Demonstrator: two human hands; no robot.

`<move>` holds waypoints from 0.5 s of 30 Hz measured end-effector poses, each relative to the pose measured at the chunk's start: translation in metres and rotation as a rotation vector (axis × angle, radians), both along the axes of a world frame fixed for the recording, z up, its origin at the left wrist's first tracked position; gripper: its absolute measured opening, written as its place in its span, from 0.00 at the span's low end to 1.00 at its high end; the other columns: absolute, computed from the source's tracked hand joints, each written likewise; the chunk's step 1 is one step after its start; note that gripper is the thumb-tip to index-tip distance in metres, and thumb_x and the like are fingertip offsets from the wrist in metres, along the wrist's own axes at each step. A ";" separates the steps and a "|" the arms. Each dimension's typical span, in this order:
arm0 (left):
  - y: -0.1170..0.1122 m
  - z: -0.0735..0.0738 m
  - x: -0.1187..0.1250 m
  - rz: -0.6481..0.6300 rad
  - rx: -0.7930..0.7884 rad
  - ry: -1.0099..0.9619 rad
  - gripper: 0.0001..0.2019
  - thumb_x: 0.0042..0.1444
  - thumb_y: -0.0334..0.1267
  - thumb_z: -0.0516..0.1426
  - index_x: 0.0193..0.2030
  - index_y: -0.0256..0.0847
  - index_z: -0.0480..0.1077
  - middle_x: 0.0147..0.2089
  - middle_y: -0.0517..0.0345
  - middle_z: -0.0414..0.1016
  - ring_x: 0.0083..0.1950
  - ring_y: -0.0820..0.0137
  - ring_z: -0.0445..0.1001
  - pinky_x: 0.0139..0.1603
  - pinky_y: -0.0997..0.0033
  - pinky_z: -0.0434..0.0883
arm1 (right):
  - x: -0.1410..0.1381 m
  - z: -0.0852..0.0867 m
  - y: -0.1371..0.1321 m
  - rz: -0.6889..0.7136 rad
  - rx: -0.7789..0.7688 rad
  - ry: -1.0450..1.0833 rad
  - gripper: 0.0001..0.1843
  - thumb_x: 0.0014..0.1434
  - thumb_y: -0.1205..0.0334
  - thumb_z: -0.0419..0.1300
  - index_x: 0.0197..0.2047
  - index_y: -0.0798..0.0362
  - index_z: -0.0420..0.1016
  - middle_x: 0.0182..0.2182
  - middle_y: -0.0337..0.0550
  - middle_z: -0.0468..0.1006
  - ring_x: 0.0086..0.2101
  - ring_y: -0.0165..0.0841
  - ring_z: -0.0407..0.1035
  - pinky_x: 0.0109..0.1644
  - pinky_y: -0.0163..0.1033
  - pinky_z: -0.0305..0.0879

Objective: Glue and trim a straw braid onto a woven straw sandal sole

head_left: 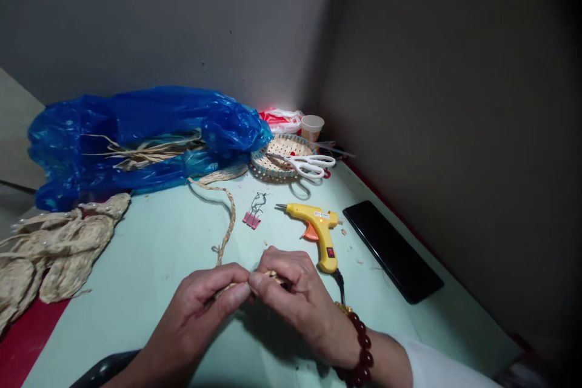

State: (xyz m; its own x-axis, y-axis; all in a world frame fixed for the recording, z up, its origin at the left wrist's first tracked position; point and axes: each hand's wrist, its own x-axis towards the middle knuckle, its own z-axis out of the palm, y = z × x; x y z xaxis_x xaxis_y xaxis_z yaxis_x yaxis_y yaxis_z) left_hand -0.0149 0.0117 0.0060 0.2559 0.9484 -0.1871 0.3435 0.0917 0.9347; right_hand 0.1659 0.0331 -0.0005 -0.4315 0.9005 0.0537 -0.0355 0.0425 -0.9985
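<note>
Close together at the near middle of the table, my left hand (200, 306) and my right hand (295, 300) pinch a braided straw cord (228, 218) between thumbs and fingers. The cord runs away from my hands toward a blue plastic bag, curving across the tabletop. Most of the held part is hidden by my fingers; a bit of straw shows under the right thumb. Just beyond my right hand lies a yellow glue gun (318, 224) with an orange trigger, nozzle pointing left. A pink binder clip (252, 220) rests between the cord and the glue gun.
The blue plastic bag (150, 112) holds loose straw strands at the back left. Woven straw slippers (82, 248) lie at the left edge. White-handled scissors (311, 163) rest on a round basket (261, 167), near a paper cup (312, 126). A black phone (393, 251) lies at right.
</note>
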 end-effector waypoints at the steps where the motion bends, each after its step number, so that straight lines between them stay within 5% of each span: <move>1: 0.000 0.000 -0.001 -0.006 0.021 0.015 0.16 0.61 0.49 0.54 0.31 0.43 0.77 0.29 0.59 0.76 0.32 0.67 0.71 0.34 0.72 0.65 | 0.000 -0.001 0.001 0.015 0.014 -0.006 0.17 0.61 0.59 0.58 0.21 0.53 0.65 0.19 0.33 0.61 0.25 0.28 0.54 0.32 0.36 0.50; 6: 0.005 0.004 -0.003 -0.056 -0.035 -0.100 0.16 0.62 0.48 0.54 0.32 0.43 0.78 0.32 0.57 0.78 0.38 0.64 0.74 0.42 0.71 0.68 | 0.005 -0.006 0.016 0.222 -0.038 0.045 0.24 0.66 0.48 0.50 0.26 0.55 0.71 0.22 0.39 0.71 0.24 0.29 0.63 0.31 0.35 0.60; 9: 0.005 0.005 -0.003 0.006 -0.014 -0.066 0.16 0.60 0.50 0.55 0.28 0.43 0.75 0.28 0.60 0.71 0.32 0.68 0.68 0.34 0.73 0.65 | 0.015 0.000 0.025 0.191 0.003 0.020 0.28 0.69 0.45 0.44 0.32 0.55 0.74 0.27 0.42 0.73 0.28 0.31 0.64 0.35 0.37 0.62; 15: -0.002 0.006 0.002 0.055 0.098 0.045 0.17 0.60 0.50 0.55 0.28 0.43 0.74 0.27 0.61 0.71 0.30 0.68 0.67 0.32 0.71 0.62 | 0.017 0.012 0.017 0.146 0.081 -0.122 0.12 0.60 0.55 0.63 0.29 0.52 0.73 0.24 0.33 0.68 0.28 0.29 0.60 0.34 0.35 0.53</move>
